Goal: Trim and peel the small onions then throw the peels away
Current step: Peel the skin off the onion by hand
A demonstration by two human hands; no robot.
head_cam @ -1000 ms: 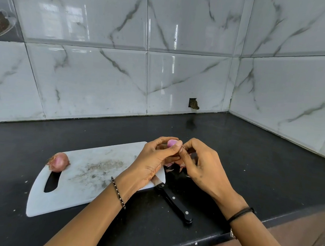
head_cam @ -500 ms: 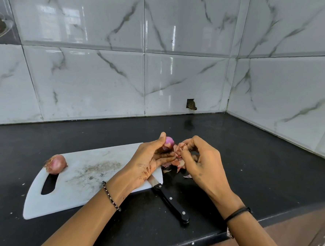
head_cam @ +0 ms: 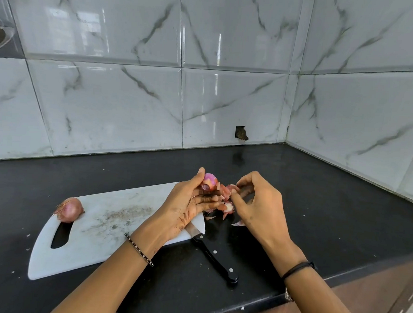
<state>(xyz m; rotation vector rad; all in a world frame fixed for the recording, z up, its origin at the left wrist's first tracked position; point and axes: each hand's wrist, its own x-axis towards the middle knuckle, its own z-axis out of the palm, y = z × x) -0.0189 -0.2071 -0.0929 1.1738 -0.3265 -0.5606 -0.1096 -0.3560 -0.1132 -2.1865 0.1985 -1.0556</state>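
My left hand holds a small pink onion between thumb and fingers, just past the right end of the white cutting board. Its top is bare and glossy, and loose skin hangs below it. My right hand pinches a strip of that reddish peel, pulled a little to the right of the onion. More peel scraps lie on the black counter under the hands. A second, unpeeled onion rests on the board's left end, above the handle slot.
A black-handled knife lies on the black counter, blade tip under my left hand at the board's right edge. Marble-tiled walls meet in a corner at the back right. The counter's front edge runs close to my right wrist.
My right hand has drawn away to the right, stripping skin off the onion. More of the onion's bare top shows, and my left thumb has lifted beside it.
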